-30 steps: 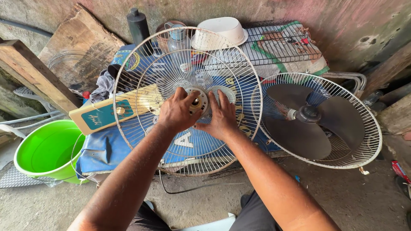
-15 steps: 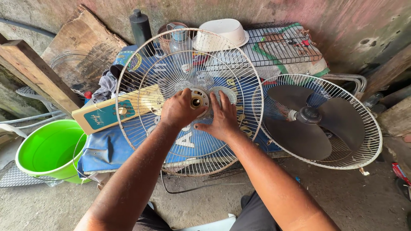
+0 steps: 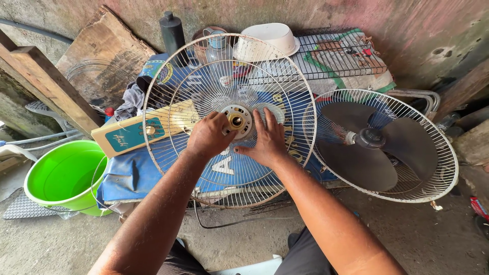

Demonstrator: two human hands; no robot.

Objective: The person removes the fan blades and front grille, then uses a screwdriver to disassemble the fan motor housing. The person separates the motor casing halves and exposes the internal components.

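From the head view, your left hand (image 3: pixel 210 135) has its grip pinching the brass nut (image 3: pixel 236 121) at the hub of the white fan guard (image 3: pixel 173 102), which leans upright before you. Your right hand (image 3: pixel 267 143) lies spread, fingers flat on the wires just right of the hub. A bladed fan (image 3: pixel 379 145) lies right, a green bucket (image 3: pixel 63 175) left.

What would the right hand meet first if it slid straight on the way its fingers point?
Probably the round white hub disc just past the right hand, whose fingertips rest on the wire fan guard; depth is unclear.
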